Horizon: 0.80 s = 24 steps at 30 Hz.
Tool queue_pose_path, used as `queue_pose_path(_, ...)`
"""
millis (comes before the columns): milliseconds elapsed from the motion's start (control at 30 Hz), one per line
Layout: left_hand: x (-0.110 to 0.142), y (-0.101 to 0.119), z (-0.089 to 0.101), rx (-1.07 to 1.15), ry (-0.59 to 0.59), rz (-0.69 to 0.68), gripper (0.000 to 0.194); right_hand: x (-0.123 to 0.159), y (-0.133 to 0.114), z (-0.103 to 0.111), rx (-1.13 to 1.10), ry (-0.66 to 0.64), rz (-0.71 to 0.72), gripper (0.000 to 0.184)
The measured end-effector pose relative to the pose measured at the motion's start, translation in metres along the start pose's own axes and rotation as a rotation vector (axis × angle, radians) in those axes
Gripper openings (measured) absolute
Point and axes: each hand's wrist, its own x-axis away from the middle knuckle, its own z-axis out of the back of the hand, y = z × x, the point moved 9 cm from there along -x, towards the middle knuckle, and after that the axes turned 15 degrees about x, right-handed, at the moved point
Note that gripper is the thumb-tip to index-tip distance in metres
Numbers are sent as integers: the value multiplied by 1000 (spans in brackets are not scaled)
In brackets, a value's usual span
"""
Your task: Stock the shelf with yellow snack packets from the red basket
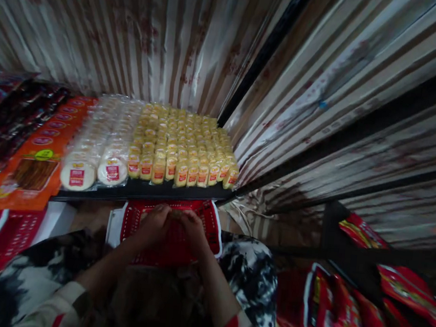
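Observation:
My left hand (155, 224) and my right hand (193, 226) meet over a red plastic basket (211, 235) with a white rim, close to my lap. Both hands look closed, thumbs and fingers pinched toward each other. Something small and brownish seems to lie between the fingertips, too dark and blurred to name. Just beyond the basket, rows of small yellow packs (182, 168) with red labels fill the right part of a black shelf (130, 192). Left of them stand two rows of round white packs (78, 174) in clear wrap.
Orange snack packets (36, 166) and dark shiny packets (9, 123) lie farther left. Another red basket (22, 232) is at the left edge. Red packets (346, 309) stand in a basket at lower right. Striped cloth (157, 34) hangs behind, with dark frame bars (269, 55).

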Motion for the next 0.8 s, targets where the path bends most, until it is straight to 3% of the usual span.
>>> queue_pose_path(200, 2, 14, 17, 63, 88, -33, 36, 19, -35, 17, -57, 66, 5, 28)
queue_pose_path(333, 8, 21, 21, 113, 87, -15, 48, 30, -59, 25, -68, 94, 79, 27)
queue_pose_path(467, 13, 31, 24, 169, 131, -88, 54, 36, -75, 32, -99, 135, 137, 27)
queue_pose_path(633, 18, 40, 33, 203, 196, -102, 48, 36, -82, 30, -97, 114, 122, 30)
queue_pose_path(800, 22, 57, 37, 242, 139, -134, 39, 36, -75, 31, -147, 110, 39, 30)
